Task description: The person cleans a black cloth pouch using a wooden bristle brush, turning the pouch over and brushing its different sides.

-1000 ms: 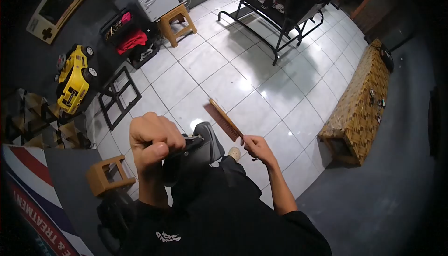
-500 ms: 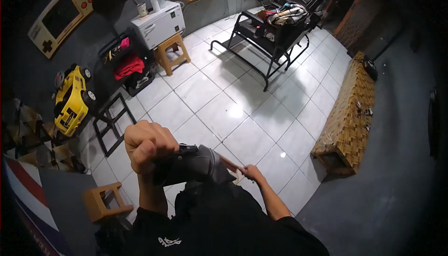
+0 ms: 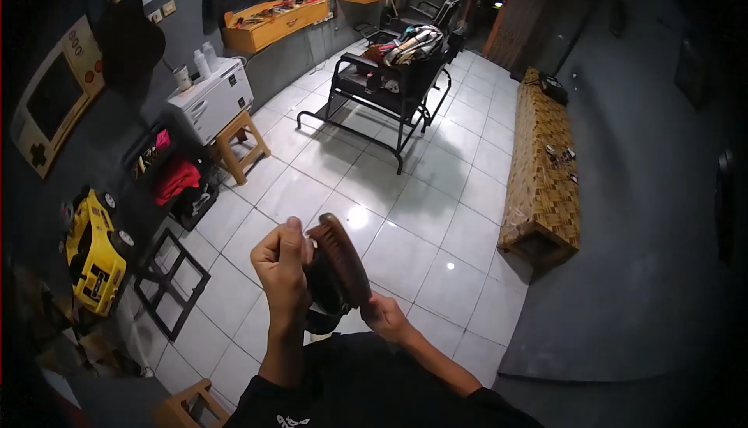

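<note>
A brown wooden brush (image 3: 349, 260) with reddish-brown bristles is upright in front of my chest. My right hand (image 3: 386, 319) is closed around its lower end. Left of it, my left hand (image 3: 282, 268) is raised, fingers curled on a dark, shiny black item (image 3: 324, 281) that hangs between the hands. The bristle side of the brush faces this item and overlaps it in view; whether they touch I cannot tell. The kind of black item does not show, as the fist and the brush cover much of it.
A black metal-framed chair (image 3: 389, 85) with cloth on it stands ahead. To the right is a long woven-pattern bench (image 3: 541, 171). On the left are a white cabinet (image 3: 209, 104) on a wooden stool (image 3: 240, 147), a yellow toy car (image 3: 95, 252) and a black frame (image 3: 173, 284).
My right hand has brought the brush up beside the black item. My left hand has shifted right and slightly down, still gripping that item. The head view has turned, showing more of the far room.
</note>
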### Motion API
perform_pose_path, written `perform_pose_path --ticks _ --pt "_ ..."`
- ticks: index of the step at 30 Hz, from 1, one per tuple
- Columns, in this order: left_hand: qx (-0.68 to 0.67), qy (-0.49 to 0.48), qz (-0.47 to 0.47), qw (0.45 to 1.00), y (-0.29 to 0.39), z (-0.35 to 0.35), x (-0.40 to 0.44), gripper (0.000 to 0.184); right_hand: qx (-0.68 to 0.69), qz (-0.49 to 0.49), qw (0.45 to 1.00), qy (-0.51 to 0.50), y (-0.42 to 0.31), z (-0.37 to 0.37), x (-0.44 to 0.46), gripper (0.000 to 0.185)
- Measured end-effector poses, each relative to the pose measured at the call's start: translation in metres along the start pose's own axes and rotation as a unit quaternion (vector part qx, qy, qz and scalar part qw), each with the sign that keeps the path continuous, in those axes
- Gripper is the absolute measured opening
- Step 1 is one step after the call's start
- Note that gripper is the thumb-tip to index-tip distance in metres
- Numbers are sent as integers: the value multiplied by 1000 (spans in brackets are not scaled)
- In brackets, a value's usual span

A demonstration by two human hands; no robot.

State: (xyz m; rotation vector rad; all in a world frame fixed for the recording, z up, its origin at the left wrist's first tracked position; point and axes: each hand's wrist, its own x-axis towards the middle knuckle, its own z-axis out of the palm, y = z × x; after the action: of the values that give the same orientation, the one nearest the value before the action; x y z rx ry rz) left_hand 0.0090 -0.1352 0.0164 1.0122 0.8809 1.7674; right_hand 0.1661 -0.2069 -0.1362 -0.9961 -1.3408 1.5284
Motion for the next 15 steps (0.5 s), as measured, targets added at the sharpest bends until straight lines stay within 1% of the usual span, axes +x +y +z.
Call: perform_pose_path --ticks 1,2,3,4,5,6,8,11,12,14,15 --pt "-44 21 -11 999 7 -7 3 44 -42 -2 999 7 19 4 4 50" --pt "-69 28 -5 997 13 -12 7 44 -151 24 988 13 45 3 7 48" --pt "-94 36 2 995 18 -17 11 45 -259 50 964 20 82 -4 7 47" --pt "-119 44 6 992 22 -22 15 45 -362 78 929 26 122 -14 5 45" --pt "-115 31 6 993 25 -29 18 45 -438 109 891 -43 182 -28 -2 44" --pt "-136 33 -13 990 27 -34 19 45 -509 139 842 -113 226 -38 -18 44" --pt "-175 38 -47 983 27 -44 23 45 -479 353 799 -87 238 -30 -46 50" --pt "-131 11 -76 988 26 -61 27 44 -498 348 790 -77 269 -24 -57 55" --pt "-118 4 -86 989 24 -65 27 43 -462 310 830 -28 263 -20 -51 54" --pt "-56 -14 -80 995 15 -78 30 41 -382 233 892 70 211 1 -27 53" --pt "-24 -17 -73 997 11 -81 30 41 -236 223 939 114 164 21 -14 50"
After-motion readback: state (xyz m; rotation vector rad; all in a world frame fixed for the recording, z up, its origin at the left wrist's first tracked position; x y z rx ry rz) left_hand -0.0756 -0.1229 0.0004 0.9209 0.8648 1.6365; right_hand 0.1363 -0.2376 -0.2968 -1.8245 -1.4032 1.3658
